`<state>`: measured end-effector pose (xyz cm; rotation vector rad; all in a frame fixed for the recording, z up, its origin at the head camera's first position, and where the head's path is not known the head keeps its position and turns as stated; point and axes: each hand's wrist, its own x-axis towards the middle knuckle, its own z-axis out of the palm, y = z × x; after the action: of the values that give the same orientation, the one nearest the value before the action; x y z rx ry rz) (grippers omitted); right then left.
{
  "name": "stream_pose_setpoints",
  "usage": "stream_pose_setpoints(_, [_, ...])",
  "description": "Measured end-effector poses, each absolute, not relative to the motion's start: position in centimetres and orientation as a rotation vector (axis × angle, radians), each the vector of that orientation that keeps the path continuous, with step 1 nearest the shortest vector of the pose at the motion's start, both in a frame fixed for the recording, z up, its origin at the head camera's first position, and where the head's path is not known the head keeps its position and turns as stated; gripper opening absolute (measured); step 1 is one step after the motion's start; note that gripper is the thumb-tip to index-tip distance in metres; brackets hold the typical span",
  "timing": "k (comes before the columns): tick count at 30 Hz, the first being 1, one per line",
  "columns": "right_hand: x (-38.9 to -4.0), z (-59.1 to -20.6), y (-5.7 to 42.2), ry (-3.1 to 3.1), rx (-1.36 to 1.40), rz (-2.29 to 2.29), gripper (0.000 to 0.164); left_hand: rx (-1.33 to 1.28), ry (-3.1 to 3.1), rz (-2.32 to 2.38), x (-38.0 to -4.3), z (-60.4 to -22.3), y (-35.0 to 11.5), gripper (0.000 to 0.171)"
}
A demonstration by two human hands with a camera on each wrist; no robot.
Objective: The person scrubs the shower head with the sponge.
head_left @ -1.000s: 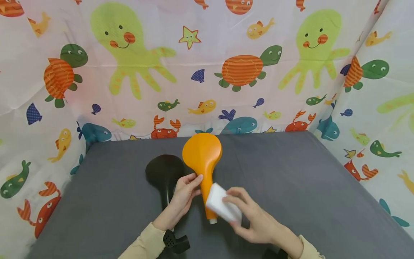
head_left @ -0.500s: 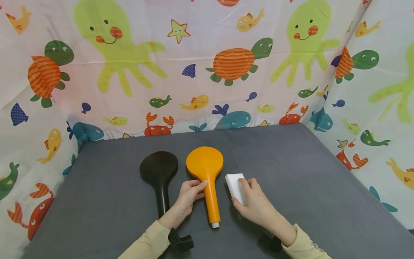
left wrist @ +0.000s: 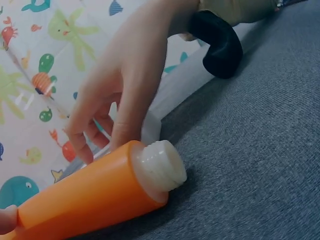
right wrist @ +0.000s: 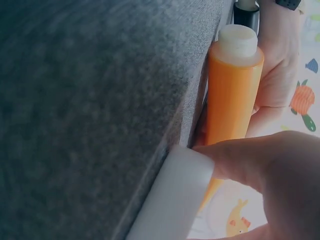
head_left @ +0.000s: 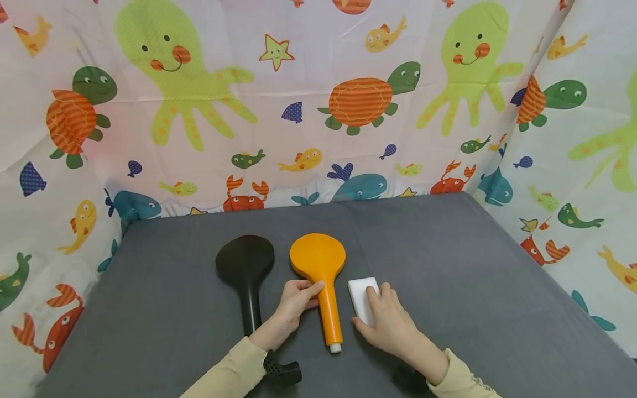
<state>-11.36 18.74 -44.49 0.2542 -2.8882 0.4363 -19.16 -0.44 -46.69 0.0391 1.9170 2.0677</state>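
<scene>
An orange shower head [head_left: 318, 257] with a white threaded end [left wrist: 162, 165] lies on the grey cloth, its round head away from me. Its handle, just below the head, is pinched by my left hand [head_left: 293, 307] between thumb and fingers. To the right, my right hand [head_left: 390, 320] grips a white sponge [head_left: 359, 290] that lies on the cloth; the right wrist view shows the thumb against the sponge's edge [right wrist: 175, 195]. Left of the orange one is a black shower head [head_left: 245, 260], its lower handle partly hidden by my left wrist.
Grey cloth [head_left: 473, 293] covers the table. A white curtain [head_left: 303, 72] printed with sea animals hangs behind and along both sides. Dark wrist straps [head_left: 282, 370] sit on my arms.
The orange shower head has come down and back towards me, onto the cloth. My right hand has carried the sponge off its handle, to the right and down onto the cloth.
</scene>
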Motion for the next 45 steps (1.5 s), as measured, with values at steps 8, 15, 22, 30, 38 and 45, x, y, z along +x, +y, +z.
stream_pose_setpoints(8, [-11.5, -44.5, 17.9, -2.891, 0.284, 0.34, 0.057, 0.013, 1.989, 2.023, -19.2, -46.3, -1.6, 0.04])
stream_pose_setpoints(15, [-12.1, -43.1, 18.0, -2.892, 0.253, 0.253, 0.058, 0.246, 2.363, 1.677, -18.9, -44.1, -3.8, 0.044])
stream_pose_setpoints(22, [-12.8, -41.4, 18.5, -2.882, 0.247, 0.275, 0.056, 0.454, 2.833, 1.511, -18.8, -40.1, -9.1, 0.02])
stream_pose_setpoints(30, [-13.1, -41.2, 18.5, -3.072, 0.11, 0.334, 0.063, 0.201, 2.832, 1.294, -18.3, -41.8, -13.4, 0.046])
stream_pose_setpoints(38, [-13.3, -42.0, 17.5, -3.103, 0.099, 0.351, 0.062, 0.028, 2.486, 1.603, -18.6, -44.2, -13.4, 0.068])
stream_pose_setpoints(45, [-13.7, -42.5, 16.6, -3.084, 0.169, 0.34, 0.054, -0.05, 2.169, 1.836, -19.3, -44.6, -14.4, 0.036])
